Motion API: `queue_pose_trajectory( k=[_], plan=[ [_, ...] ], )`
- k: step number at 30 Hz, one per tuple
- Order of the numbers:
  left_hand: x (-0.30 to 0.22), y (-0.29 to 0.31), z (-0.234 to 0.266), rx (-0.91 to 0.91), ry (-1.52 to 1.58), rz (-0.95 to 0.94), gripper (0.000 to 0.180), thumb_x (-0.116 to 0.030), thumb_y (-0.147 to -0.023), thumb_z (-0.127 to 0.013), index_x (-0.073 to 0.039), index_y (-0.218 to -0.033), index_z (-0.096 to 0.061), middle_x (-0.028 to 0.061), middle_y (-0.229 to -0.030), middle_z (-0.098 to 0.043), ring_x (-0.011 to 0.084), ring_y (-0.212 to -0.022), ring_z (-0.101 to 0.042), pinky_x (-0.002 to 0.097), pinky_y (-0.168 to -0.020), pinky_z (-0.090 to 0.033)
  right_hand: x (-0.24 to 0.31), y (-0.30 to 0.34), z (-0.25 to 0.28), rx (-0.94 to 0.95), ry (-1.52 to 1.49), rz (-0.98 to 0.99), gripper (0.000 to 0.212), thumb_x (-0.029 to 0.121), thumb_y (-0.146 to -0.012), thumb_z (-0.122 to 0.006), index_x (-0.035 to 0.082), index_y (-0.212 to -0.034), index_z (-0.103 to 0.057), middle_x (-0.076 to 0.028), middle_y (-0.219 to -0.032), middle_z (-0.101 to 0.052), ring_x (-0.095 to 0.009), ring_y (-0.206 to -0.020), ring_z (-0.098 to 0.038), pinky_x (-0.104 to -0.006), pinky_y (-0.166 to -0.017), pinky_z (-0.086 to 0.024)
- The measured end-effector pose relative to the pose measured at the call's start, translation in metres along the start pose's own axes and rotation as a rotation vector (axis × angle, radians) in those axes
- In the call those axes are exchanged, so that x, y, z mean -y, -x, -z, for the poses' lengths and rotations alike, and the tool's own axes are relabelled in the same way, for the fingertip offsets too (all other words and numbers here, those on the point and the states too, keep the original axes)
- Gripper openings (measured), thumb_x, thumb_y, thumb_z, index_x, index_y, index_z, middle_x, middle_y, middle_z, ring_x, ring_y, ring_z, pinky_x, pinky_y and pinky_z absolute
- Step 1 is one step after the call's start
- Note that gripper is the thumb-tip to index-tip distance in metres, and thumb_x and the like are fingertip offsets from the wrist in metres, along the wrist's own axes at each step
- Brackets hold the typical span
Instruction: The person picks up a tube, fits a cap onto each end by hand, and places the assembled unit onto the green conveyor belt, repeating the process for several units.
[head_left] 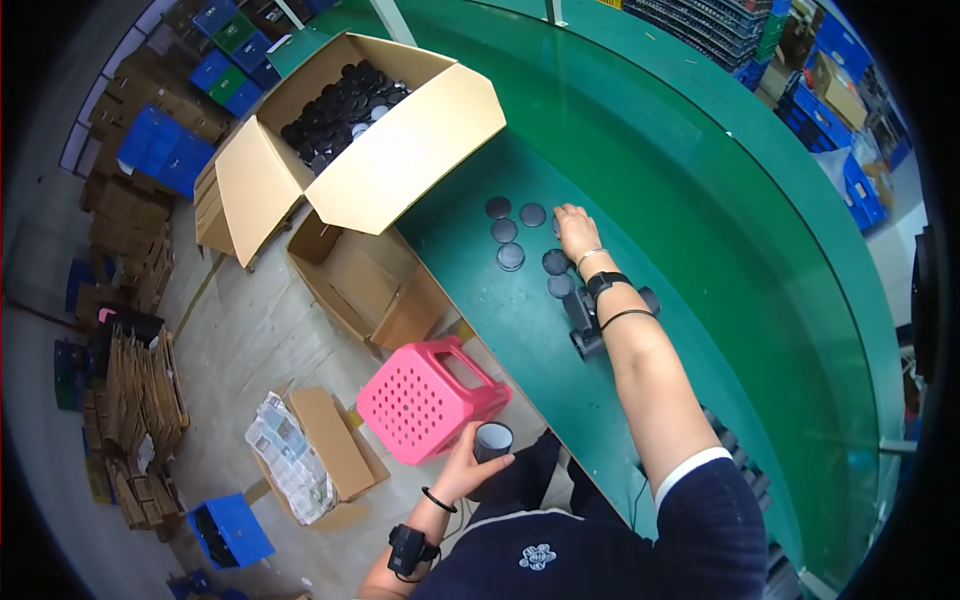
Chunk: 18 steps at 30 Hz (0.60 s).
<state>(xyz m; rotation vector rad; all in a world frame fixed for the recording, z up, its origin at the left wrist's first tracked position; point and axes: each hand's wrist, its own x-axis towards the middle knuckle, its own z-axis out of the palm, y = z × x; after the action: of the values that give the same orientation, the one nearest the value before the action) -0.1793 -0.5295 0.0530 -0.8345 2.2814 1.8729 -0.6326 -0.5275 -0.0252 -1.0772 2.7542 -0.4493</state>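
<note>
Right hand point(576, 226): arm stretched out, palm down on a black disc point(556, 262) on the table point(520, 330).
Left hand point(468, 462): low, gripping a dark cylinder point(493, 440).
Discs: round, flat, black.

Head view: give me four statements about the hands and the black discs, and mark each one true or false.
1. The right hand rests on the green table beside the loose black discs. True.
2. The left hand is empty. False: it holds a dark cup-like cylinder.
3. The open cardboard box holds many black discs. True.
4. The pink stool stands on the table. False: it is on the floor beside it.
</note>
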Motion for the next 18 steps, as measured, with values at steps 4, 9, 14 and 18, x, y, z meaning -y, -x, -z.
queue_pose_trajectory(
  k=[4,9,14,18],
  plan=[
    [-0.015,-0.008,-0.002,0.071,0.053,-0.001,0.066,-0.021,-0.078,-0.081,-0.004,-0.129,-0.043,0.0049,-0.11,-0.057,0.0136,-0.105,-0.053,0.0308,-0.092,-0.044,-0.006,0.03,0.03,-0.014,-1.072,0.045,0.053,0.011,-0.09,-0.061,0.007,-0.14,-0.043,-0.013,-0.137,-0.051,-0.027,-0.123,-0.052,-0.0378,-0.096,-0.048],
    [-0.047,-0.033,-0.01,0.21,0.168,-0.064,0.065,-0.017,-0.079,-0.08,-0.005,-0.129,-0.042,0.0034,-0.111,-0.056,0.0128,-0.106,-0.052,0.0304,-0.094,-0.043,-0.003,0.143,0.124,0.356,-2.312,0.261,0.064,0.024,-0.094,-0.06,0.003,-0.146,-0.029,-0.024,-0.142,-0.04,-0.036,-0.124,-0.051,-0.0398,-0.097,-0.05],
    [-0.088,-0.06,-0.051,0.447,0.181,-0.1,0.063,-0.008,-0.079,-0.078,-0.004,-0.129,-0.04,0.0046,-0.11,-0.057,0.014,-0.103,-0.055,0.0308,-0.09,-0.047,-0.036,0.251,0.188,0.13,-2.331,0.309,0.068,0.027,-0.091,-0.064,0.004,-0.145,-0.03,-0.024,-0.14,-0.042,-0.035,-0.116,-0.056,-0.0393,-0.092,-0.052],
    [-0.095,-0.073,-0.078,0.544,0.294,-0.155,0.061,-0.003,-0.079,-0.076,-0.002,-0.128,-0.04,0.0062,-0.107,-0.057,0.0165,-0.097,-0.057,0.0322,-0.087,-0.048,-0.031,0.321,0.21,0.025,-2.336,0.388,0.068,0.03,-0.091,-0.065,0.009,-0.146,-0.031,-0.025,-0.135,-0.046,-0.035,-0.111,-0.058,-0.0372,-0.09,-0.053]
  ],
)
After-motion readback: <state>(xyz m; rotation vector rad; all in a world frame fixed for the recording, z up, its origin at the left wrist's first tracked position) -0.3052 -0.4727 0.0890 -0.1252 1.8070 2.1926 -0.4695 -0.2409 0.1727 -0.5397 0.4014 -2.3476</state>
